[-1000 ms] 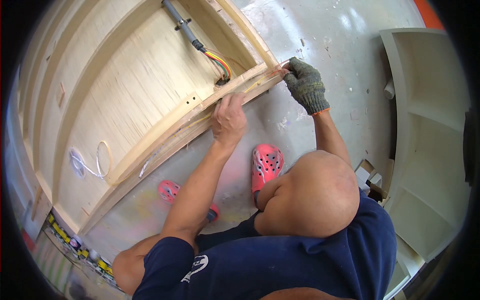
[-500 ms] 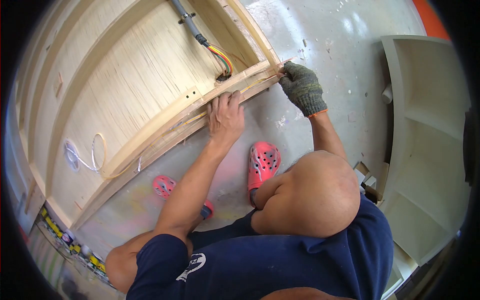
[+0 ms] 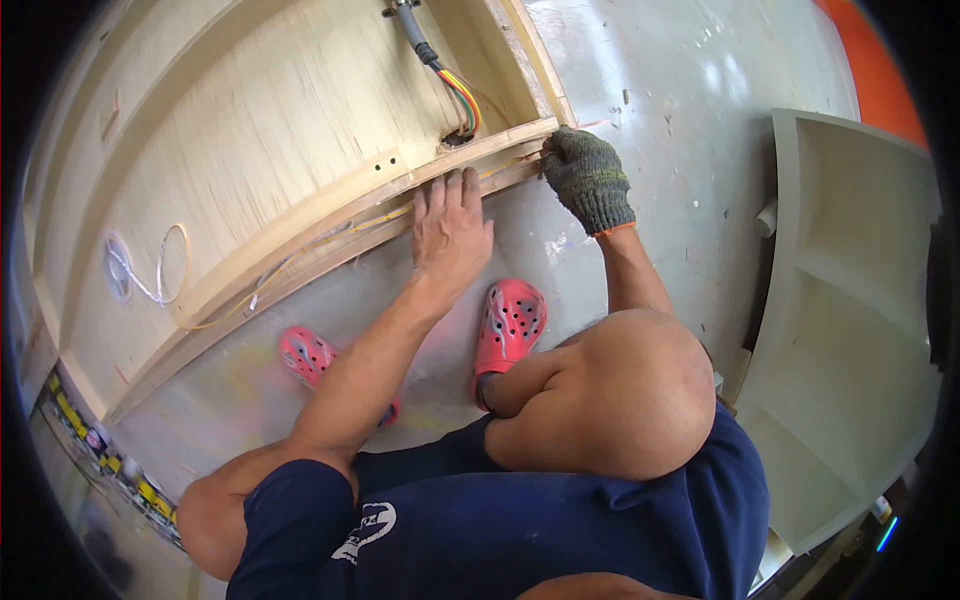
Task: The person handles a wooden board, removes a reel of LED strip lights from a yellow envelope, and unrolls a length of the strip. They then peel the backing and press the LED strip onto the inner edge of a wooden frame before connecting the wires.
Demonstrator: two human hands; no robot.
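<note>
My bare left hand (image 3: 452, 235) lies with its fingers stretched over the curved wooden edge (image 3: 330, 225) of a plywood frame. A thin yellow cable (image 3: 365, 222) runs along the channel in that edge and passes under my fingers. At the channel's right end is my right hand (image 3: 588, 180), in a dark grey knitted glove with an orange cuff. Its fingers are closed together near the frame's corner; what they pinch is hidden. A thin reddish strand (image 3: 593, 125) shows just beyond the glove.
Red, yellow and green wires (image 3: 462, 100) leave a grey conduit (image 3: 412, 30) and enter a hole in the plywood. A loose white cable coil (image 3: 118, 268) lies at left. Pink clogs (image 3: 512, 325) stand on the grey floor. A pale shelf unit (image 3: 850, 320) is at right.
The view has shifted a little, and the frame sits further left. My right hand has moved slightly left and in toward the channel's end. My left hand stays on the edge.
</note>
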